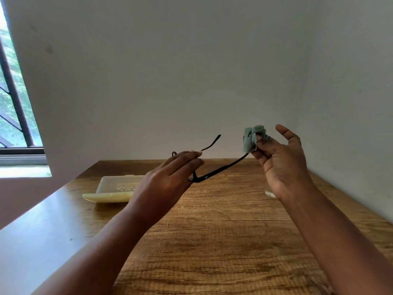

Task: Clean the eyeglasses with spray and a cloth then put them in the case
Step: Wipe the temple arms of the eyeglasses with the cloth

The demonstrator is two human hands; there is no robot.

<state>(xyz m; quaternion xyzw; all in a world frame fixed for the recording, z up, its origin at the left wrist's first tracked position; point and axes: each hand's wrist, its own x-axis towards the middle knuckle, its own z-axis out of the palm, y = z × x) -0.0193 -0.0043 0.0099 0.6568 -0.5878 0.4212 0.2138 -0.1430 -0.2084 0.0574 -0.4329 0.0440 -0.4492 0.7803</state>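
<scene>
Window (12, 92) with dark bars at far left, foliage visible beyond it. Wooden desk (212, 241) set against a plain white wall (170, 71).

On the desk, left of centre: an open eyeglass case (114, 188), pale and translucent, its lid lying flat behind the cream-coloured base; partly hidden by the left wrist.

Left hand (168, 179) raised above the desk, back of the hand toward the camera, fingers extended and closed round the front of the black eyeglasses (214, 172). Lenses hidden behind the fingers. Both temples unfolded: one rises up and to the right above the fingertips, the other runs rightward to the right hand.

Right hand (280, 165) raised at similar height, palm toward the camera. Fingers pinch a crumpled grey-green cloth (252, 138) round the tip of the lower temple; thumb held apart, upright.

A small clear object (270, 193) stands on the desk behind the right wrist, mostly hidden; identity cannot be told.
</scene>
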